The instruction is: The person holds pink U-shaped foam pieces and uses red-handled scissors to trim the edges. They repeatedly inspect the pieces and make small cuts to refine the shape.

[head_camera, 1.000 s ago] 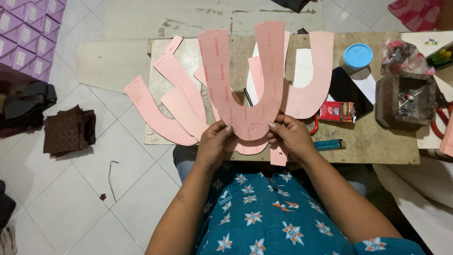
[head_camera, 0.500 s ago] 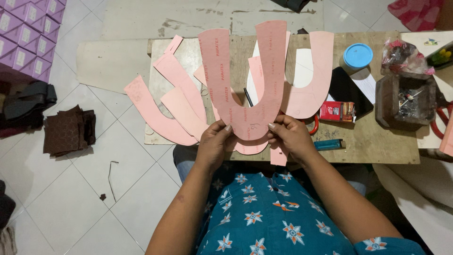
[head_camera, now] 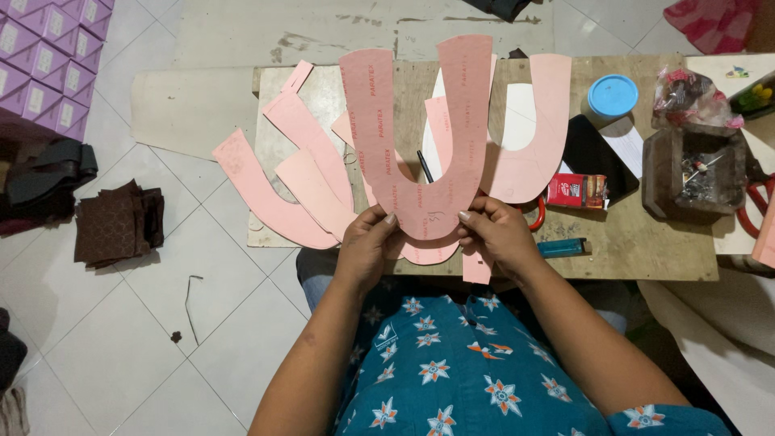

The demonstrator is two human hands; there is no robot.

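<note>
A pink U-shaped cardboard piece point(head_camera: 420, 137) is held up over the low wooden table point(head_camera: 638, 234). My left hand point(head_camera: 367, 246) pinches its bottom curve from the left and my right hand point(head_camera: 496, 234) pinches it from the right. Several more pink curved pieces point(head_camera: 278, 190) fan out on the table's left side and hang over its edge. Another pink U-shaped piece point(head_camera: 537, 137) lies behind it to the right. A dark pen point(head_camera: 425, 165) shows through the gap of the held piece.
On the table's right lie a blue round lid point(head_camera: 612, 95), a black flat item point(head_camera: 593, 153), a red small box point(head_camera: 577, 191), a blue lighter point(head_camera: 563, 247) and a wooden box point(head_camera: 694, 171) of small parts. Purple boxes point(head_camera: 48, 56) and brown fabric point(head_camera: 117, 222) sit on the tiled floor at left.
</note>
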